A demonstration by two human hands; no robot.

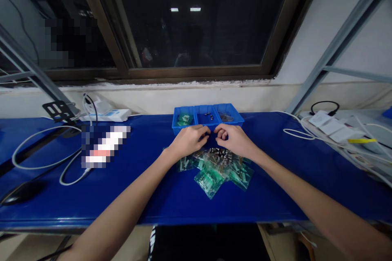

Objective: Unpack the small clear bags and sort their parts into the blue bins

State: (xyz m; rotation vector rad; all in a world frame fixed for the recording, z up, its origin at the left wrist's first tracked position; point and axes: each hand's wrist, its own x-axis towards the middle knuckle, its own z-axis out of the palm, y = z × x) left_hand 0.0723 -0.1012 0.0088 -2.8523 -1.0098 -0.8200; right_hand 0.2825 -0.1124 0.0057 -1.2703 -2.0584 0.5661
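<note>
My left hand and my right hand meet fingertip to fingertip over the blue bench top, just in front of a blue tray with three compartments. Both hands have their fingers curled and pinched together around something too small to make out. Under and in front of the hands lies a heap of small green-tinted plastic bags holding small metal parts. The tray's left compartment holds green bags, the middle one a few small dark parts, the right one greyish pieces.
White cables loop across the left of the blue bench, beside a black bracket and a white box. A dark mouse sits at the far left. White adapters and cables crowd the right. A dark window is behind.
</note>
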